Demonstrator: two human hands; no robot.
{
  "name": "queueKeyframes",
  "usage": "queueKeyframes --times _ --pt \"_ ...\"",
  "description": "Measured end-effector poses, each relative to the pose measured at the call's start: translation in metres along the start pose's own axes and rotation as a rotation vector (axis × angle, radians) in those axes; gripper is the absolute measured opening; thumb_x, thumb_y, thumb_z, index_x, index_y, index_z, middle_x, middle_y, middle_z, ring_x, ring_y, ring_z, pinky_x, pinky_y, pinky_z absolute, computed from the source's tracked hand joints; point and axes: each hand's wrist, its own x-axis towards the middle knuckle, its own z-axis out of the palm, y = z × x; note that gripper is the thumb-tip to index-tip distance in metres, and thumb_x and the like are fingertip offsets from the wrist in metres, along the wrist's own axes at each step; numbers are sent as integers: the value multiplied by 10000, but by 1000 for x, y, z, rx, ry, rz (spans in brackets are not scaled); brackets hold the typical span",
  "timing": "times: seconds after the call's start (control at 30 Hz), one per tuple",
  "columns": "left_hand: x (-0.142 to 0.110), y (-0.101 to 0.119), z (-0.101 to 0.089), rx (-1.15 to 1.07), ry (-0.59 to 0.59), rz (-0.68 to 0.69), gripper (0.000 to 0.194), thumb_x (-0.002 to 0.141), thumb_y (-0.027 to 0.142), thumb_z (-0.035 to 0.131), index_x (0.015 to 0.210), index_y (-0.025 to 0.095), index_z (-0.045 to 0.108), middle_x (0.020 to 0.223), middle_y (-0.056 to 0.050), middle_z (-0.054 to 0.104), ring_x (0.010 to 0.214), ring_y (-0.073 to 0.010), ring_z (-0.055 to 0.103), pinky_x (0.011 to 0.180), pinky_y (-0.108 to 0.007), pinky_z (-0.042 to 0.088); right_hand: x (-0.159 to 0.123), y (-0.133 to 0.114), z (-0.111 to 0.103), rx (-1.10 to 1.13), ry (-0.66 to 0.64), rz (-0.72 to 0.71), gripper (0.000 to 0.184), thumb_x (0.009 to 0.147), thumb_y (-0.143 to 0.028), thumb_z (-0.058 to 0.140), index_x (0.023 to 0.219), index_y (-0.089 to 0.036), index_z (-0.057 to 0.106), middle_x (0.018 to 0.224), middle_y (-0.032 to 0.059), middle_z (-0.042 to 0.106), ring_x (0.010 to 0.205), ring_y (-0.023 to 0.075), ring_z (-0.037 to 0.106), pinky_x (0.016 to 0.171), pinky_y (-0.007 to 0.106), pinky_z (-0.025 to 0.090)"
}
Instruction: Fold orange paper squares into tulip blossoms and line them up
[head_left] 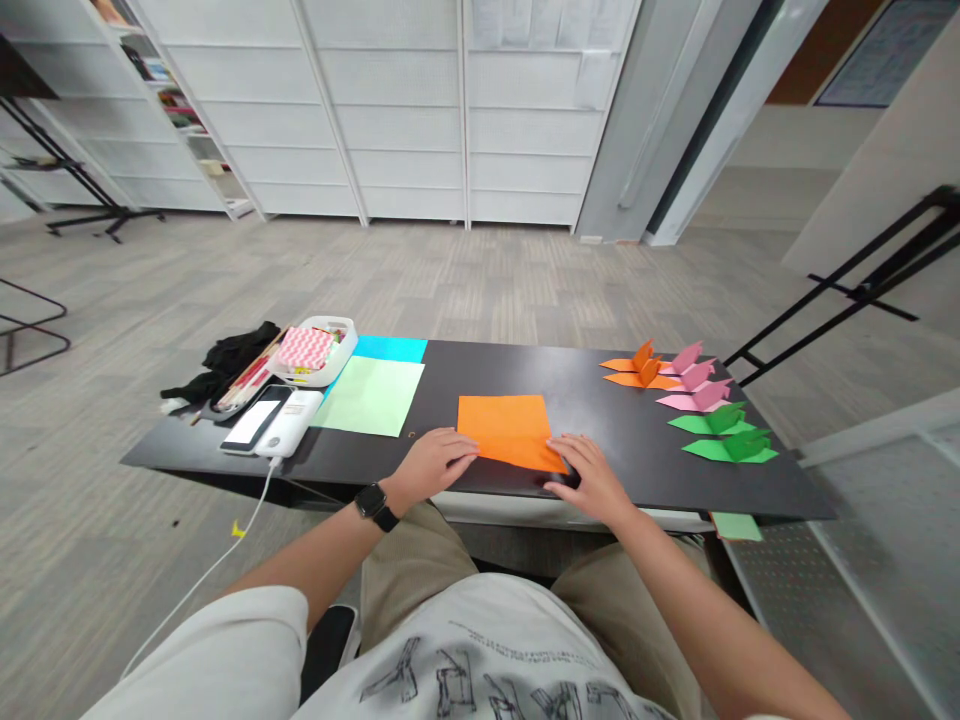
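Note:
A sheet of orange paper (506,420) lies on the dark table in front of me, its near edge bent and slightly raised. At its left near corner my left hand (437,463) pinches the edge between fingers and thumb. My right hand (589,480) is at the right near corner, fingertips touching the paper. The thumb of that hand stands apart from the fingers, below the sheet. A black watch (373,503) is on my left wrist.
Folded paper cranes, orange (641,368), pink (697,385) and green (727,437), stand at the right. Pale green paper (375,395) overlaps blue paper (394,348) at the left. Beyond are a phone (259,420), a cabled white power bank (291,424) and a white basket (341,350).

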Motion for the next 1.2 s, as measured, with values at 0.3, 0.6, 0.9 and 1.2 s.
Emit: queueKeyframes --times 0.3,0.6,0.9,1.2 --pt "23 -28 -8 -68 126 -106 277 1035 375 652 1282 277 727 1269 -51 780 1185 -236 726 1092 -448 567 47 30 14 206 236 94 203 1001 -340 622 1073 -294 805 1077 69 786 1036 257 729 965 457 589" --pt "29 -65 28 -51 93 -187 256 957 217 658 1195 239 751 1247 -71 769 1197 -246 700 1097 -461 538 50 46 22 303 322 212 234 983 -326 580 1027 -278 804 1081 70 794 1022 248 740 945 427 594" --pt "29 -70 35 2 125 -286 171 991 350 678 928 237 789 1160 -61 785 1110 -234 713 1073 -461 520 52 45 24 149 209 291 277 1002 -417 566 952 -266 793 1019 87 803 992 290 725 924 457 578" --pt "28 -75 40 71 95 -297 177 981 354 701 884 231 784 1194 -59 752 1131 -251 677 1073 -483 502 52 46 27 81 193 360 267 971 -408 585 1112 -241 739 934 77 774 904 286 713 871 439 561"
